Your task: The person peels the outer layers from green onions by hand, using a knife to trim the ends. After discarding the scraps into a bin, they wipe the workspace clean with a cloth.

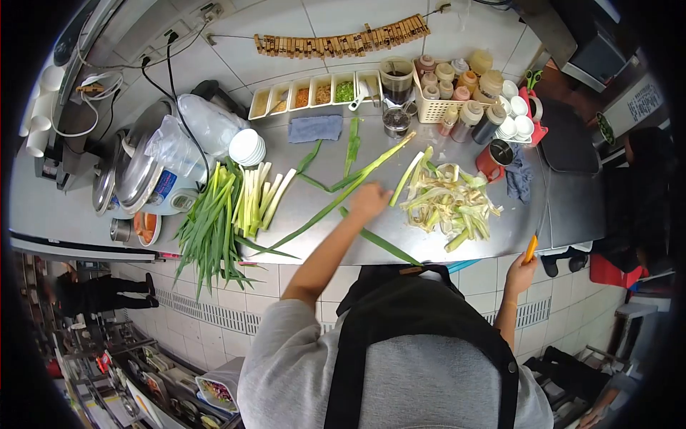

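My left hand (371, 202) is closed low over the steel counter, its fingertips at the lower end of a pale green onion stalk (406, 179). Just beyond it a long green onion (350, 187) lies diagonally, and a loose green leaf (386, 244) runs under my wrist. Away at the right, past the counter's front edge, my right hand (522, 274) grips the orange handle of a knife (530, 249), its thin blade pointing up and away. Peeled outer skins (450, 204) are heaped between my hands. Trimmed green onions (250, 202) lie bundled to the left, leaves overhanging the edge.
Along the back wall stand white topping trays (301, 99), a folded blue cloth (314, 129) and a basket of sauce bottles (430, 111). A red mug (494, 160) sits right of the skins. Stacked white bowls (247, 147) and metal lids (140, 179) are at left. Other people stand nearby.
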